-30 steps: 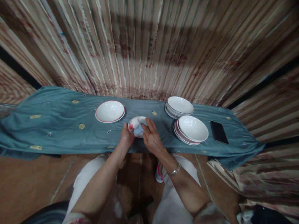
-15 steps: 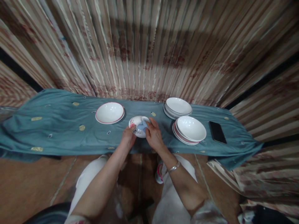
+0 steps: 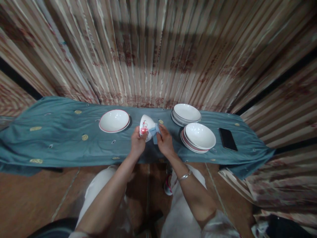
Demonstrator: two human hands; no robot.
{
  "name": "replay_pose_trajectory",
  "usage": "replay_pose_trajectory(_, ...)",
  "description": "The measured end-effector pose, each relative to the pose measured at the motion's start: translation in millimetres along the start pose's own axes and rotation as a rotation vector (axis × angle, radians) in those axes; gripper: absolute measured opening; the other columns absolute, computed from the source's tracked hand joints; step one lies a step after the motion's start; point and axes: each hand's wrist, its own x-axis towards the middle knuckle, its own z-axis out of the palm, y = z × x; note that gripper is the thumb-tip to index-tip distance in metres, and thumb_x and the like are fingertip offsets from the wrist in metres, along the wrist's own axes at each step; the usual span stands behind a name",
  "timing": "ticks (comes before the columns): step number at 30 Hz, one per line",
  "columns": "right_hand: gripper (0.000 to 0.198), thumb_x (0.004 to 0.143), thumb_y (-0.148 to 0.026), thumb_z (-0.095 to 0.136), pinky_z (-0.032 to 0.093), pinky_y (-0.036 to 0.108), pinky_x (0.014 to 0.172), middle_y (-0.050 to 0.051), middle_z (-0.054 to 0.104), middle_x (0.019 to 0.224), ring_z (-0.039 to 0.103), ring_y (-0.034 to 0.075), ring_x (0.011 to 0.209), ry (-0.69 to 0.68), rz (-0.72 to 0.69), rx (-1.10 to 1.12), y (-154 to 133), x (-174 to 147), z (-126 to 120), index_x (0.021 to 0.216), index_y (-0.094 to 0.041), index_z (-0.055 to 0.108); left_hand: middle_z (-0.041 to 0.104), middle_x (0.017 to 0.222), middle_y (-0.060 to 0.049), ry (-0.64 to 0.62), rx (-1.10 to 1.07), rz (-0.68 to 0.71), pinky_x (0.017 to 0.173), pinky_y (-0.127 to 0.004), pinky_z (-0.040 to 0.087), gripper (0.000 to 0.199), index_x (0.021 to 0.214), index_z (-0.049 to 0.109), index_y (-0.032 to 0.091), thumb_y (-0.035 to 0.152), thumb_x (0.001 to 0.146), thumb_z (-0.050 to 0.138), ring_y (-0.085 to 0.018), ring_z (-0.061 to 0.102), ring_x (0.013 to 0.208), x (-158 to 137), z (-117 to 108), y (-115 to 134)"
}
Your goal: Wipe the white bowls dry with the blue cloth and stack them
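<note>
My left hand [image 3: 138, 142] grips a small white bowl [image 3: 146, 123] with a red flower pattern, tipped on its side so its base faces right. In my right hand [image 3: 165, 140] is a light blue cloth [image 3: 154, 130], bunched against the bowl's base. Both hands are above the front half of the table. A red-rimmed white plate [image 3: 114, 121] lies left of the bowl. On the right is a stack of white plates and bowls [image 3: 200, 136], and behind it a second stack of white plates [image 3: 187, 112].
A black phone [image 3: 228, 139] lies at the right end of the table. The teal tablecloth [image 3: 64, 132] with yellow pineapples hangs over the front edge. Behind the table hangs a pleated curtain [image 3: 146, 59]. My knees are under the table's front edge.
The bowl has been turned from showing its underside to lying on its side, base toward the right. The cloth has moved with my right hand onto the base. The view has shifted slightly.
</note>
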Motion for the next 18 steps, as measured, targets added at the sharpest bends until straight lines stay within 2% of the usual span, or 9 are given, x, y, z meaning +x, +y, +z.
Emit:
replay_pose_trajectory(3,0.040,0.087,-0.023,0.044,0.044,0.043,0.111,0.014,0.069,0.128,0.062,0.025,0.122,0.071,0.094,0.112,3.2,5.3,-3.1,0.117,-0.014,0.069,0.067,0.076,0.000,-0.053,0.129,0.059,0.080,-0.029,0.049,0.018,0.088,0.069,0.020,0.016,0.071,0.074,-0.020,0.062,0.079,-5.7,0.8,0.7)
replay_pose_trajectory(6,0.034,0.085,-0.026,0.045,0.051,0.039,0.098,0.008,0.074,0.108,0.067,0.023,0.104,0.073,0.189,0.242,6.7,9.2,-7.1,0.104,-0.016,0.071,0.068,0.079,-0.003,-0.136,0.231,0.080,0.090,-0.034,0.049,0.018,0.089,0.070,0.022,0.018,0.072,0.075,-0.025,0.063,0.086,-11.8,1.5,-0.5)
replay_pose_trajectory(9,0.027,0.083,-0.028,0.048,0.053,0.031,0.082,0.003,0.073,0.090,0.066,0.019,0.084,0.037,0.262,0.344,8.2,10.5,-7.8,0.092,-0.018,0.071,0.071,0.085,-0.006,-0.195,0.355,0.115,0.100,-0.039,0.047,0.019,0.092,0.071,0.023,0.018,0.074,0.072,-0.029,0.064,0.092,-13.9,0.5,-2.8)
replay_pose_trajectory(12,0.022,0.081,-0.030,0.050,0.049,0.027,0.069,-0.001,0.068,0.075,0.060,0.016,0.071,0.025,0.334,0.397,7.5,11.1,-5.5,0.081,-0.019,0.069,0.073,0.098,-0.010,-0.250,0.423,0.169,0.106,-0.043,0.044,0.021,0.095,0.071,0.024,0.019,0.075,0.069,-0.033,0.065,0.101,-11.3,-2.0,-6.1)
replay_pose_trajectory(15,0.022,0.080,-0.032,0.052,0.047,0.026,0.066,-0.002,0.065,0.070,0.057,0.016,0.067,0.029,0.374,0.427,6.6,13.3,-4.8,0.078,-0.019,0.069,0.073,0.102,-0.013,-0.307,0.538,0.243,0.111,-0.047,0.040,0.018,0.096,0.071,0.023,0.022,0.079,0.064,-0.034,0.064,0.105,-7.3,-5.1,-11.6)
replay_pose_trajectory(18,0.024,0.080,-0.033,0.052,0.047,0.026,0.067,-0.002,0.067,0.072,0.059,0.016,0.071,0.070,0.381,0.428,7.7,16.7,-8.3,0.084,-0.019,0.071,0.073,0.097,-0.012,-0.377,0.695,0.326,0.117,-0.050,0.031,0.019,0.097,0.070,0.023,0.023,0.084,0.056,-0.032,0.065,0.103,-4.3,-7.2,-20.5)
